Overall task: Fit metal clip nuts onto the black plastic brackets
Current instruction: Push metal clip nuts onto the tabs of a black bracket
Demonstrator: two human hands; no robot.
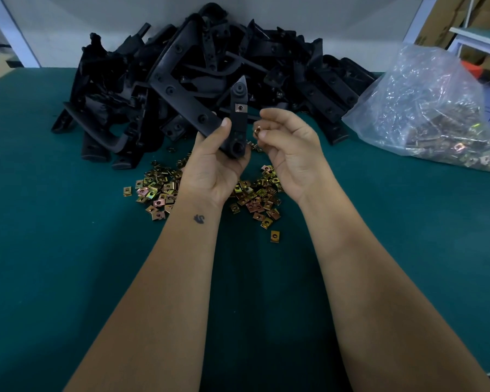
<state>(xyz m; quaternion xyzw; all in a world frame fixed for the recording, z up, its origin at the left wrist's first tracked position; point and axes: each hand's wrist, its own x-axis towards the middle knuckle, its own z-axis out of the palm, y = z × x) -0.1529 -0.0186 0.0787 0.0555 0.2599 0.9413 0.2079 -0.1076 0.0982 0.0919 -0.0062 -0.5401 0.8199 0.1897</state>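
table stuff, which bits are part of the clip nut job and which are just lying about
Part of the job:
bracket in left hand
clip nut in right hand
loose nuts
bracket pile
bag of nuts

Lying about:
cardboard boxes

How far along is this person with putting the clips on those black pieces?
Early, it seems. The bracket gripped in the left hand already carries one fitted clip nut. The right hand pinches another clip beside it. Left: a big pile of brackets, loose clips on the table and a bag of more.
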